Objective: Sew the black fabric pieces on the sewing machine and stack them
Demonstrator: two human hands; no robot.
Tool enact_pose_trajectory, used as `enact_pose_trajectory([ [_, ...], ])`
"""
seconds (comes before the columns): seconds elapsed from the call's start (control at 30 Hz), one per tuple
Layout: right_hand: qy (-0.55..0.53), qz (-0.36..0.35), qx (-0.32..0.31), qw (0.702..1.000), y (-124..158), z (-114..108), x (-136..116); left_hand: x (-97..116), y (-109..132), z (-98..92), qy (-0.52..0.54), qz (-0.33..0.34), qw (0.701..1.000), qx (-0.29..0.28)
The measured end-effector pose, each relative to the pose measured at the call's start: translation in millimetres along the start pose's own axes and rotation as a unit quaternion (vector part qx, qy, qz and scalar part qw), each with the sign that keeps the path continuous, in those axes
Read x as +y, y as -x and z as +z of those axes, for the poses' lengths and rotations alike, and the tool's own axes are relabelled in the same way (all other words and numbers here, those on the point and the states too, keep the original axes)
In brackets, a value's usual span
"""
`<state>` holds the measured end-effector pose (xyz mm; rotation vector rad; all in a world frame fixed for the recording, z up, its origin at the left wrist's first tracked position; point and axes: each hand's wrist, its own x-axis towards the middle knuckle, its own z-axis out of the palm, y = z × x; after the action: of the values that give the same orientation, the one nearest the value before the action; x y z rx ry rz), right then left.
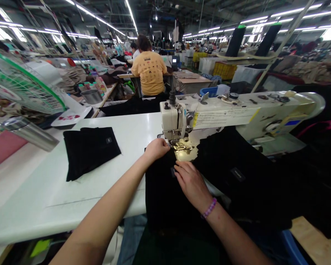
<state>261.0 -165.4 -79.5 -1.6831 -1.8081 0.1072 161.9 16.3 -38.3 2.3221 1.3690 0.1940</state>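
Note:
A sewing machine [179, 119] stands on the white table, with its needle area over black fabric [160, 187]. My left hand [157, 148] is closed in a pinch right beside the presser foot, at the fabric's upper edge; what its fingertips hold is hidden. Flat on the fabric, fingers stretched out, lies my right hand [191, 182], just below the shiny metal plate [186, 149]. A small dark label [173, 172] shows by its fingertips. More black fabric with another label [237, 174] spreads to the right.
Folded black pieces [91, 151] lie on the white tabletop [127, 129] to the left. Farther left are a steel flask [30, 132] and a green-rimmed fan [24, 81]. Thread cones [235, 41] stand behind the machine. A person in yellow [150, 71] sits ahead, facing away.

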Motion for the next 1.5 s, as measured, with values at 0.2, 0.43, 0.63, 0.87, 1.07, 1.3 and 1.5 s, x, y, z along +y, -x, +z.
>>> enact_pose_trajectory([
  [0.2, -0.005, 0.009, 0.005, 1.000, -2.0, 0.6, -1.6, -0.8, -2.3, 0.0, 0.009, 0.006, 1.000, -0.003],
  [0.43, 0.002, 0.006, 0.006, 1.000, -0.7, 2.9, -1.0, -4.6, -1.9, 1.4, 0.015, 0.017, 1.000, 0.001],
  [0.63, 0.016, 0.007, 0.014, 1.000, -0.5, 5.6, -0.5, -6.8, -3.9, 3.7, 0.016, 0.020, 1.000, -0.002],
  [0.87, 0.024, 0.002, 0.020, 0.999, -1.7, 5.6, -0.6, -6.0, -8.0, 5.4, -0.005, 0.014, 1.000, 0.002],
  [1.07, 0.043, -0.017, 0.020, 0.999, -2.5, 4.3, 3.0, 4.4, 7.6, 3.0, -0.037, 0.024, 0.997, 0.062],
  [1.3, -0.029, -0.083, 0.054, 0.995, 24.0, -15.8, -12.2, -12.3, 111.5, 6.7, 0.077, 0.162, 0.946, 0.269],
  [1.5, -0.068, -0.220, -0.033, 0.972, 54.1, -18.4, -46.2, -49.0, 227.1, 54.7, 0.172, 0.202, 0.879, 0.396],
])
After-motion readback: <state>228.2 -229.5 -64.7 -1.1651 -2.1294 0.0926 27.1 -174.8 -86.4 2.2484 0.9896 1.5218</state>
